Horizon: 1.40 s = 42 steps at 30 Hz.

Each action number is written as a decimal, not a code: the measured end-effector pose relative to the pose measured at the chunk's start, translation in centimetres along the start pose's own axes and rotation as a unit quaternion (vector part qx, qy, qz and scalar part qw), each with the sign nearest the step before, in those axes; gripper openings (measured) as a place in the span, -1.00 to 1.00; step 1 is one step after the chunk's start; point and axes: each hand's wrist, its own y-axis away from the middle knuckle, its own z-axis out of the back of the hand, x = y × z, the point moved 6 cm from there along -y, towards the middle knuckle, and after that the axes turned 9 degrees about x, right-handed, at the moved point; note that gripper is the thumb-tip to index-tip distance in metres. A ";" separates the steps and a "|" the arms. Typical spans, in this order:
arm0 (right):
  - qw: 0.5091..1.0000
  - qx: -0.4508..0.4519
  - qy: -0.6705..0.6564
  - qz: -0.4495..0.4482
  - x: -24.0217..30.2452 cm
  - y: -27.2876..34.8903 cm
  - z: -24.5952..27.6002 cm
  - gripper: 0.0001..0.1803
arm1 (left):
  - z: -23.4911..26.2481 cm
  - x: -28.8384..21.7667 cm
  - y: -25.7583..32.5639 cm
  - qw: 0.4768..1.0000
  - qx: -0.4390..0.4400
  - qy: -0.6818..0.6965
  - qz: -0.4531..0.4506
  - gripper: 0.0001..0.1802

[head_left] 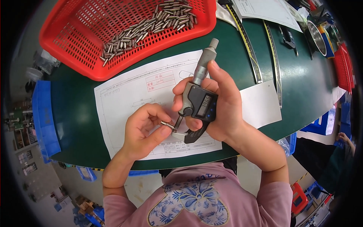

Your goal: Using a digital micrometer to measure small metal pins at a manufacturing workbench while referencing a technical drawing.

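Note:
My right hand (227, 102) is wrapped round a digital micrometer (202, 102), its thimble pointing up and away and its frame curving down toward me. Between thumb and fingers of my left hand (145, 130) is a small metal pin (167, 124). One end of the pin sits in the micrometer's jaw gap; whether both measuring faces touch it I cannot tell. Beneath both hands lies a printed technical drawing (124, 98) with a red stamped box. Many similar metal pins (151, 28) lie heaped in a red plastic basket (75, 62) at the far left.
The green table (298, 87) carries two yellow-edged steel rulers (247, 49), another white sheet (261, 104) and a dark caliper-like tool (288, 38) on the right. A blue bin (43, 117) stands off the left edge. At the right, another person's hand (346, 140) shows beyond the table.

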 end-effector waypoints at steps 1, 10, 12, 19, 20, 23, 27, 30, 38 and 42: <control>1.000 0.001 0.001 -0.001 0.0 -0.1 -0.1 -0.27 | 0.1 0.1 0.0 1.000 -0.001 0.000 -0.001 -0.82; 1.000 -0.015 -0.008 0.002 0.8 -0.3 -0.5 -0.23 | 0.6 0.1 -0.8 1.000 -0.021 0.018 0.013 -0.81; 1.000 -0.023 -0.013 0.005 0.9 0.0 0.2 -0.24 | 1.1 0.4 -0.8 0.999 -0.031 -0.013 -0.018 -0.78; 0.998 0.020 0.023 0.059 0.8 -0.3 -0.6 -0.40 | 2.3 -0.4 0.7 0.994 -0.087 -0.042 -0.049 -0.75; 0.997 0.027 0.031 0.070 0.8 -0.2 -0.6 -0.36 | 2.3 -0.1 0.8 0.995 -0.093 -0.029 -0.038 -0.76; 0.999 0.030 0.010 0.041 0.6 -0.2 -0.6 -0.27 | 2.5 -0.2 0.9 0.996 -0.082 -0.003 -0.042 -0.77; 0.991 0.064 0.033 0.115 1.5 0.1 -1.3 -0.48 | 2.3 -1.4 1.3 0.993 -0.083 -0.037 -0.079 -0.78; 0.958 0.125 0.168 0.196 1.6 -0.1 -2.3 -0.62 | 0.8 -3.8 1.3 0.974 -0.092 -0.151 -0.140 -0.76; 0.954 0.126 0.213 0.169 1.1 0.0 -2.8 -0.63 | -6.3 -9.1 -0.9 0.933 0.058 -0.282 -0.217 -0.79; 0.949 0.113 0.195 0.222 3.0 0.4 -2.3 -0.64 | -7.2 -9.6 -0.2 0.929 0.082 -0.283 -0.225 -0.78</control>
